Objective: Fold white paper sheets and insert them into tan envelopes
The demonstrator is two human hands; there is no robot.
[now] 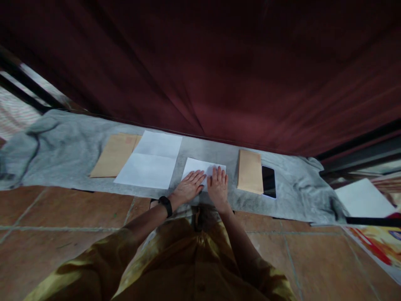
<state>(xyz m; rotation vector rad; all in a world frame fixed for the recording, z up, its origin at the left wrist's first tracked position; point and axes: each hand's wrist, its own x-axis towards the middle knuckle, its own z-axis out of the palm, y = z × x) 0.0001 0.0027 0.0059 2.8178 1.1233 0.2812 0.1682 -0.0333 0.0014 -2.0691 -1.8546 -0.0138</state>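
A white sheet of paper [200, 164], which looks folded, lies on the grey cloth in front of me. Across its left part rests my left hand [189, 187], flat with the fingers stretched out; a dark watch is on that wrist. My right hand [218, 188] lies flat on the sheet's right part, fingers pointing away from me. Both hands press down on the paper and partly cover it. Just left is a larger white sheet [150, 161] with a crease across it, overlapping some brown envelopes [109, 156].
To the right lies another brown envelope [249, 171], with a dark-screened phone [268, 182] beside it. The grey cloth [72, 146] covers a narrow surface. Behind it hangs a dark red curtain [200, 75]. Farther right is a white sheet [365, 198]. Below is a tiled floor [78, 209].
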